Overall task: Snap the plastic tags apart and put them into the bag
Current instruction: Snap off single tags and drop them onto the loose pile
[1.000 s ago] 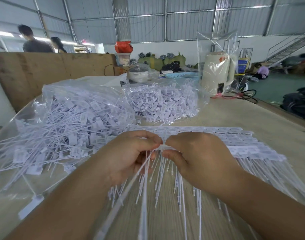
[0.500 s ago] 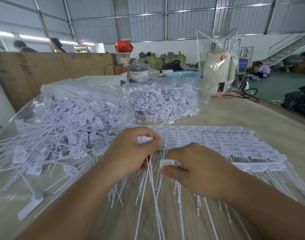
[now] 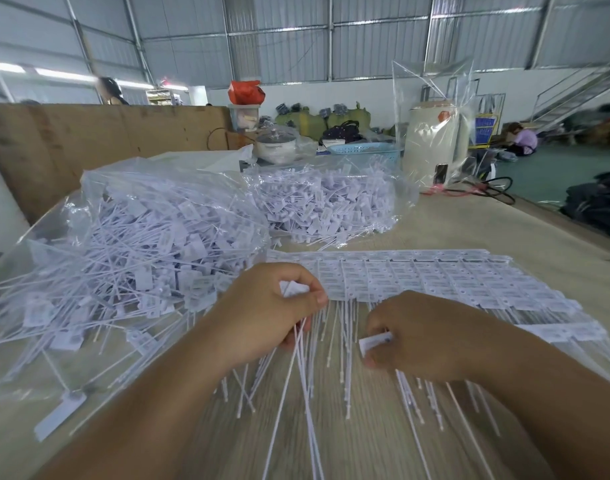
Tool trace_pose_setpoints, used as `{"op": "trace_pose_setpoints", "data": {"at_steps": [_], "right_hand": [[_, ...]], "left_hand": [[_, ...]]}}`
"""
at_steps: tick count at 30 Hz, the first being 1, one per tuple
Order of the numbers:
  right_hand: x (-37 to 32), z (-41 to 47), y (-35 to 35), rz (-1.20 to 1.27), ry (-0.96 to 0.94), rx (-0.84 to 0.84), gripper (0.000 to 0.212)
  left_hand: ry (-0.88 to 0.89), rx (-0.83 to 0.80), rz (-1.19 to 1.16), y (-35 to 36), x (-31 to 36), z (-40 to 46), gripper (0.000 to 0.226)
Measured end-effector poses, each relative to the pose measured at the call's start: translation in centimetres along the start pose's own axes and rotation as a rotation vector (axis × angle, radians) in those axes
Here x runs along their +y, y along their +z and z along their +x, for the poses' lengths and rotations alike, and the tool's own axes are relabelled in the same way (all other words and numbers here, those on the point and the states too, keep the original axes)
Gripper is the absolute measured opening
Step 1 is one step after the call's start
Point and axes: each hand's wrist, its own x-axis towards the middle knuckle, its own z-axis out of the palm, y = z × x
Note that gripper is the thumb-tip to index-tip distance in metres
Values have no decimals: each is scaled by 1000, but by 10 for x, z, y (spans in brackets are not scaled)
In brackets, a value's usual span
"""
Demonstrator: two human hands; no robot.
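We see white plastic tags, each a small flat rectangular head with faint print and a long thin tail. Our left hand (image 3: pixel 265 317) has its grip pinching a small bunch of separated tags (image 3: pixel 294 289), their heads poking up between thumb and fingers and their tails hanging down toward us over the tabletop (image 3: pixel 469 230). Our right hand (image 3: pixel 431 336) has its grip pinching a single tag (image 3: pixel 375 342) by its head, fingers curled around it, held apart from the left hand's bunch.

Taking the sheet of joined tags (image 3: pixel 435 278) as our landmark: it lies flat on the wooden tabletop, several overlapping rows of heads still connected edge to edge, with loose tails fanning out from its near edge. Both hands sit at that near edge, the left at the sheet's left corner, the right just in front of it. We cannot count the rows or tags exactly.

To the left of the sheet lies an open clear bag (image 3: pixel 130 258) heaped with loose tags, too many to count. Behind the sheet sits a second clear bag (image 3: pixel 331 206), also full of tags. So we count two bags. One stray tag (image 3: pixel 59 415) lies on the tabletop at the near edge of the first bag, well left of the sheet.
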Motion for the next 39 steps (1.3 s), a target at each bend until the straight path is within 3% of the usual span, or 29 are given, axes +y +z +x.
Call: {"op": "trace_pose_setpoints", "data": {"at_steps": [7,12,15,19,32,39], "right_hand": [[-20,-7,-4,64,-64,263,32],[-29,-11,-5,43,-135,355,20],[-32,-12,-3,63,-175,391,28],[-35,-12,0,137,-225,391,36],[-28,-21,-15,94,-52,535,55],[-36,-25,-19,-13,-148,642,52]], "left_hand": [[-62,-55,-50,6,2,0,9],[-94,-122,-290,14,6,-1,27],[-81,-173,-321,15,8,-2,31],[-101,-265,-377,19,7,-3,17],[-49,-91,-600,-4,13,-2,16],[12,-152,-559,-1,10,-3,31]]}}
